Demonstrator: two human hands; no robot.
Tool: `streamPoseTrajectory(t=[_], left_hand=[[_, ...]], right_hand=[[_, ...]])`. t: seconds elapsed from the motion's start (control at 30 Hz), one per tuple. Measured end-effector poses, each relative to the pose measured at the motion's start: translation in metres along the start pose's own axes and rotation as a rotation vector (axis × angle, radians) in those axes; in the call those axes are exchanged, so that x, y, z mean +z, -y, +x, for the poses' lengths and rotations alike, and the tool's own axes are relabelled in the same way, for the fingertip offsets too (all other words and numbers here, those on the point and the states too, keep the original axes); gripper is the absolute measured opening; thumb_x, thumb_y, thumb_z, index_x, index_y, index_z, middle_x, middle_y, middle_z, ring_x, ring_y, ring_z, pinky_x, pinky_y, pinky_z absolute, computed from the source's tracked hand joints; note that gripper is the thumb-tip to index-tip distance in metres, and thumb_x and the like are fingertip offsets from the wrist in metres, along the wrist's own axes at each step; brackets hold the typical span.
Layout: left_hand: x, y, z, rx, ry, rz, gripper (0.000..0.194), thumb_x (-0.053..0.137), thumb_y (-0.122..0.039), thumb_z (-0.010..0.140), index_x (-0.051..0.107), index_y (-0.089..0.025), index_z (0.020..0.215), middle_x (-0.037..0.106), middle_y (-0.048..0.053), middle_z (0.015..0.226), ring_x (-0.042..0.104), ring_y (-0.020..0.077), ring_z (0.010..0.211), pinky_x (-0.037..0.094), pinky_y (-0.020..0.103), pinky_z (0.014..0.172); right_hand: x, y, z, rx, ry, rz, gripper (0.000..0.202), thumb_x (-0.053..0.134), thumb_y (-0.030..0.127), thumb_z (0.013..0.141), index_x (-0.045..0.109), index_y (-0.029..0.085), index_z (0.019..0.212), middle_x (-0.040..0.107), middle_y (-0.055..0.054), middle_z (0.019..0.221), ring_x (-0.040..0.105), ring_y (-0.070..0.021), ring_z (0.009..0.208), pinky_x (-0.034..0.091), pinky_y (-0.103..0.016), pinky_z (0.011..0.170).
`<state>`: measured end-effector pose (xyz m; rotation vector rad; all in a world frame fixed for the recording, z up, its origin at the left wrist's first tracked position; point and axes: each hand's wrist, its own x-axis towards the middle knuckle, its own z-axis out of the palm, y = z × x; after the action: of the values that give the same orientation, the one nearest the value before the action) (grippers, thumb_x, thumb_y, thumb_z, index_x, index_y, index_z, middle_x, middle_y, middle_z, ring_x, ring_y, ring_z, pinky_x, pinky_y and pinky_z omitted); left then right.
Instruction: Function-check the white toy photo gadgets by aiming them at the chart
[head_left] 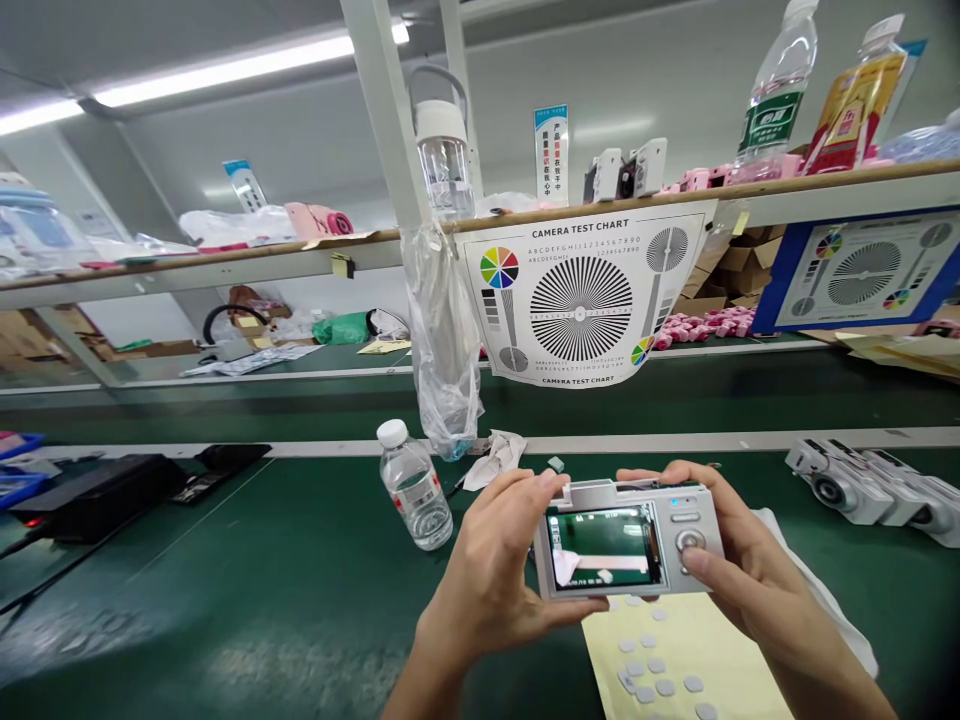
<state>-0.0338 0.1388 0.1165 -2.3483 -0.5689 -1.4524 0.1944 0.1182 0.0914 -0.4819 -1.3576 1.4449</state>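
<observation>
A silver digital camera is held up in both hands, its lit screen facing me and showing the green bench top. My left hand grips the camera's left end, fingers on top and thumb side below. My right hand wraps the right end, with the thumb on the round control pad and a finger along the top edge. Under the camera lies a yellow sheet with several small grey rounded pieces. A white cloth is partly hidden behind my right hand.
A water bottle stands left of my hands, near a crumpled tissue. Several white cameras sit at the right. A camera test chart hangs from the shelf ahead. A black box lies at the left.
</observation>
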Motion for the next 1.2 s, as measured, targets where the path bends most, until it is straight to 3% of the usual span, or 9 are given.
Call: streamPoseTrajectory(t=[0.17,0.53,0.7,0.9,1.03,1.2], left_hand=[[0.000,-0.001,0.001,-0.004,0.003,-0.008,0.087,0.065,-0.056,0.083,0.023,-0.016,0.148,0.072,0.014,0.100,0.072,0.0252,0.087,0.060,0.042,0.084],[-0.001,0.000,0.001,0.002,-0.009,0.005,0.089,0.065,-0.056,0.082,0.022,-0.016,0.149,0.073,0.013,0.099,0.073,0.0256,0.087,0.060,0.042,0.083],[-0.002,-0.002,0.000,-0.004,0.009,0.027,0.089,0.063,-0.057,0.083,0.021,-0.016,0.150,0.073,0.013,0.100,0.073,0.0251,0.089,0.060,0.041,0.084],[-0.003,-0.003,-0.001,0.003,-0.001,0.030,0.088,0.066,-0.054,0.083,0.022,-0.016,0.149,0.073,0.014,0.101,0.073,0.0257,0.088,0.060,0.042,0.084],[-0.004,-0.003,-0.001,0.002,-0.006,0.031,0.089,0.066,-0.055,0.082,0.023,-0.017,0.149,0.073,0.014,0.101,0.073,0.0263,0.088,0.060,0.042,0.085],[-0.005,-0.004,0.000,0.002,-0.002,0.033,0.089,0.067,-0.053,0.082,0.022,-0.017,0.150,0.073,0.013,0.102,0.073,0.0257,0.090,0.059,0.041,0.087]], right_hand=[[0.002,0.000,0.001,-0.003,-0.022,-0.017,0.033,0.063,0.036,0.091,0.049,0.037,0.121,0.056,-0.004,0.138,0.064,-0.0256,0.114,0.062,-0.026,0.070],[-0.002,0.000,0.001,-0.006,0.045,-0.060,0.031,0.058,0.038,0.094,0.046,0.039,0.122,0.054,-0.003,0.139,0.062,-0.0271,0.117,0.061,-0.039,0.084],[0.000,-0.001,0.000,-0.009,0.001,-0.049,0.030,0.060,0.039,0.092,0.049,0.039,0.120,0.057,-0.003,0.137,0.063,-0.0265,0.115,0.060,-0.036,0.082],[0.007,-0.001,0.001,-0.020,-0.082,-0.019,0.033,0.066,0.042,0.087,0.053,0.037,0.117,0.062,-0.002,0.133,0.062,-0.0225,0.117,0.053,-0.029,0.092],[0.009,0.000,0.001,0.000,-0.098,-0.017,0.036,0.068,0.044,0.086,0.050,0.034,0.115,0.061,-0.006,0.134,0.064,-0.0259,0.115,0.056,-0.034,0.087],[0.007,0.000,0.001,0.005,-0.088,-0.042,0.039,0.067,0.046,0.085,0.047,0.032,0.115,0.059,-0.008,0.136,0.062,-0.0277,0.118,0.052,-0.040,0.094]])
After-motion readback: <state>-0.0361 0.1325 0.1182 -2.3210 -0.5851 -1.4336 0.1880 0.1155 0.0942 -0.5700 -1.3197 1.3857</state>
